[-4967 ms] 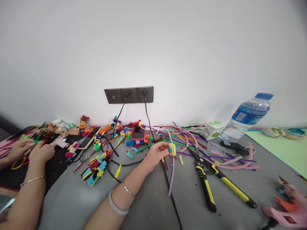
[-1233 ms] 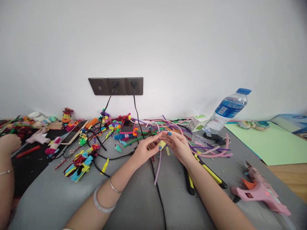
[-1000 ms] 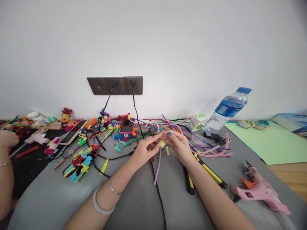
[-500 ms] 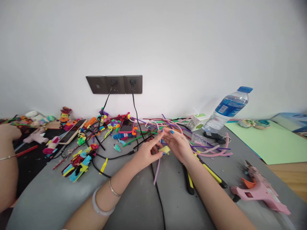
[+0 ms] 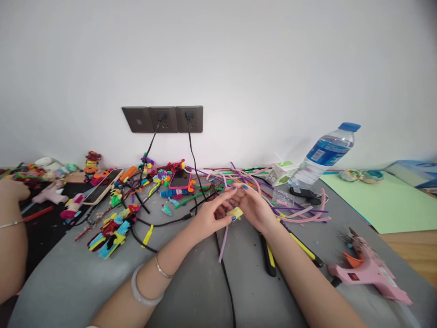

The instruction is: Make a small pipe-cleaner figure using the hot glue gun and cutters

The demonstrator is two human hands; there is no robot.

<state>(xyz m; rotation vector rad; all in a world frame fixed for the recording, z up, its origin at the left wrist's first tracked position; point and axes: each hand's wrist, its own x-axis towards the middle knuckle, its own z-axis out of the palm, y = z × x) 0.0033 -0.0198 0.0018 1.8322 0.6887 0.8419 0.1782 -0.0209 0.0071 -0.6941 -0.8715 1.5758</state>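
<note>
Grey worktop lies below; mid-frame, our left fingers pinch a small pale-yellow fuzzy-looking piece, seemingly to steady it; whether our right fingers grip, we cannot tell.

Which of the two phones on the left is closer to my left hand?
The pink-cased phone, beneath the right-hand socket, is closer to your left hand; the cream-cased phone lies farther left.

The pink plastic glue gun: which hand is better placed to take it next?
Probably the right hand: the pink plastic glue gun lies on that side, beyond the right forearm, while the left hand seems to pinch the small yellow fuzzy piece.
</note>
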